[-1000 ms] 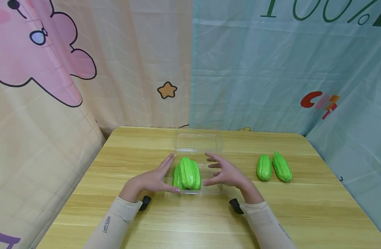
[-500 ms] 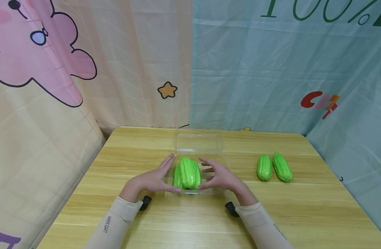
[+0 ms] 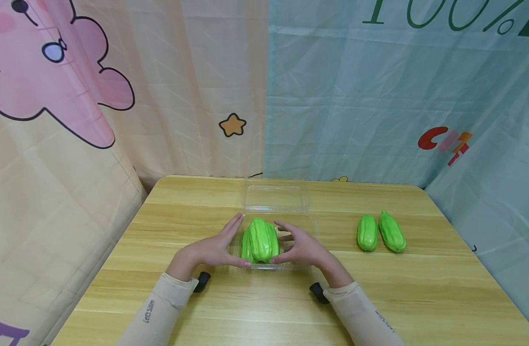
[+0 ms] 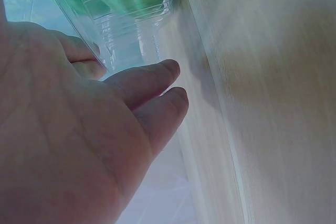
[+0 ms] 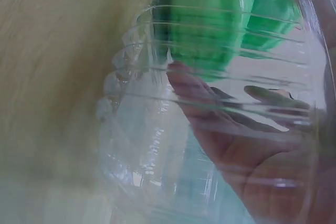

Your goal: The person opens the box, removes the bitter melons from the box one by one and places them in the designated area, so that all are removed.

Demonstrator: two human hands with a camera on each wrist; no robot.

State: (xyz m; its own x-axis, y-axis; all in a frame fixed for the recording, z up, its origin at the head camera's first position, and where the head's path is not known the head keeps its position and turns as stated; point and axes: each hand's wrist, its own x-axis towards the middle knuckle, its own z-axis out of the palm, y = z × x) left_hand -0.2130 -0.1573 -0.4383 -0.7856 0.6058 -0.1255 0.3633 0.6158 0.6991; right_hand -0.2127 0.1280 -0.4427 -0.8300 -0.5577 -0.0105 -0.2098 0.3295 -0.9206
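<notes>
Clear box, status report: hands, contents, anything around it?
Left hand flat against clear box, fingers straight. Right hand against its other side. Green gourds inside, lid open. Two spare gourds lie apart on table.

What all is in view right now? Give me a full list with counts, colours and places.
clear plastic box: 1, transparent, table centre, lid open toward the back
green vegetables in the box: 2 by the look of it, bright green, between the hands
loose green vegetables: 2, bright green, side by side on the table's right
table: 1, light wood
curtains: pink-beige left, pale blue right, behind
left hand: against the box's left side
right hand: against its right side
</notes>
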